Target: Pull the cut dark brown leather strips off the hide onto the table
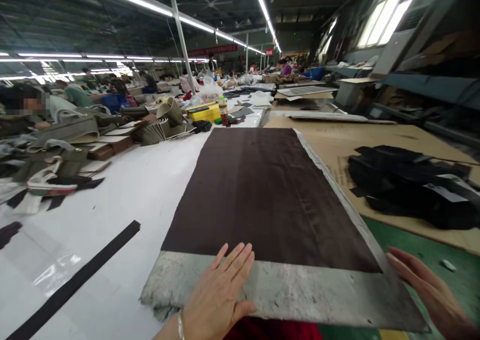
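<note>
In the head view, a dark brown, four-sided sheet of smooth material [262,195] lies flat on a worn grey, cloth-covered board [300,292], which rests partly on the white-topped counter [127,195]. The left hand [224,285] presses down at the near edge, its fingers extended and gripping nothing: the fingertips lie on the sheet, the palm on the board. A silver-coloured bangle [180,324] circles the wrist, and the forearm is cut off below. The right hand [427,285] is at the board's right edge, fingers extended; blur hides whether they touch or grip it.

A long, dark strip [80,280] runs out of frame at lower left. On the brown cardboard [393,135] sits a heap of black, floppy pieces [416,185] — separate outlines are hard to make out. Farther back, a clear bottle of reddish liquid [223,112] stands beside a yellow box [204,112], its label unreadable.
</note>
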A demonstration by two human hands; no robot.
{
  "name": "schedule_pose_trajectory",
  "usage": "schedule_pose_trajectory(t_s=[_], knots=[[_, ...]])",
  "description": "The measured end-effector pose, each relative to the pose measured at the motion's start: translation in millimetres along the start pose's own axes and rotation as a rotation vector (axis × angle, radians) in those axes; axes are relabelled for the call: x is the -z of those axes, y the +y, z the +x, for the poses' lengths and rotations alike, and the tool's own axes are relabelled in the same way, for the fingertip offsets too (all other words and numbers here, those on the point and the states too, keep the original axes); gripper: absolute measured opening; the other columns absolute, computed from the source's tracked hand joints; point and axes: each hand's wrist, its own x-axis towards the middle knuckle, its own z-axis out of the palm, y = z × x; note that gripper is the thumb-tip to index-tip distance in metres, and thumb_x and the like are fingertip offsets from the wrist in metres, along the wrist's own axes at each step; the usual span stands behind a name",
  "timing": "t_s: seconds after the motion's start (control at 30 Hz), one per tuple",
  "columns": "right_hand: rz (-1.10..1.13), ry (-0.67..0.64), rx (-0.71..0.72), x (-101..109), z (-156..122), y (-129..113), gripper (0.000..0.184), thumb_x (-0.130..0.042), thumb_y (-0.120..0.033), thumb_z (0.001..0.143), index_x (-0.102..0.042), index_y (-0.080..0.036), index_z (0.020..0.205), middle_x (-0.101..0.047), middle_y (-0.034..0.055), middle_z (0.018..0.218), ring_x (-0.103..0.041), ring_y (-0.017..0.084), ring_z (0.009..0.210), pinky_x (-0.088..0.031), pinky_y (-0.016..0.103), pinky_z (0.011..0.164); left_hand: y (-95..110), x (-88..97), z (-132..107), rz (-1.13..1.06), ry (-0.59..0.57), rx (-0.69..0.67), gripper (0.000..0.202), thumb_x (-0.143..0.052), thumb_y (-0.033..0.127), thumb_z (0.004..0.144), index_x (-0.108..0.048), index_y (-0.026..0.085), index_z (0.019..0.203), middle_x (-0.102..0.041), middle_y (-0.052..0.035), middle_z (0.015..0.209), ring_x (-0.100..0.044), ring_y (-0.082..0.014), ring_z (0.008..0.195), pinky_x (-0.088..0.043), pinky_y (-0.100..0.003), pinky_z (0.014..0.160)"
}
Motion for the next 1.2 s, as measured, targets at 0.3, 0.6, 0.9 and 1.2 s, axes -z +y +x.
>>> schedule_pose_trajectory(t_s=[0.3,0.6,0.9,1.2], knots=[[-0.174,-0.416,0.952,-64,-39,-197,0.056,-0.039,-0.030,0.102,-0.021,-0.017,0.153,-0.023,0.0017,0.151,-0.015,0.024,0.139,0.014,0.044,0.115,7,-17.1,3,0.023,0.029,0.005,0.083,-0.036,0.067,0.089,-0.012,0.015,0.149,-0.019,-0.0046,0.155,-0.024,-0.0238,0.142,-0.034,-0.045,0.113],[-0.213,-0.355,1.060,-94,-51,-205,0.057,-0.034,-0.040,0.105,-0.024,-0.008,0.151,-0.023,0.0087,0.151,-0.018,0.026,0.138,0.015,0.050,0.114,0,-17.8,-11,0.110,0.043,0.058,0.081,-0.031,0.066,0.091,-0.018,0.009,0.148,-0.025,-0.0102,0.153,-0.026,-0.0255,0.142,-0.036,-0.044,0.111],[-0.219,-0.425,1.014,-94,-52,-195,0.068,-0.047,-0.043,0.100,-0.017,-0.012,0.153,-0.022,0.0064,0.151,-0.016,0.028,0.139,0.018,0.050,0.113,-10,-21.2,-43,0.159,0.067,0.237,0.081,-0.035,0.061,0.093,-0.011,0.009,0.149,-0.028,-0.0130,0.151,-0.031,-0.0276,0.139,-0.043,-0.044,0.105],[-0.171,-0.313,0.938,-88,-58,-121,0.069,-0.043,-0.043,0.097,-0.015,-0.020,0.155,-0.037,0.0069,0.144,-0.038,0.030,0.129,0.010,0.048,0.115,-37,-18.2,-90,0.316,0.123,0.485,0.067,-0.035,0.047,0.097,-0.014,0.013,0.150,-0.032,-0.0120,0.150,-0.036,-0.0270,0.137,-0.045,-0.049,0.103]])
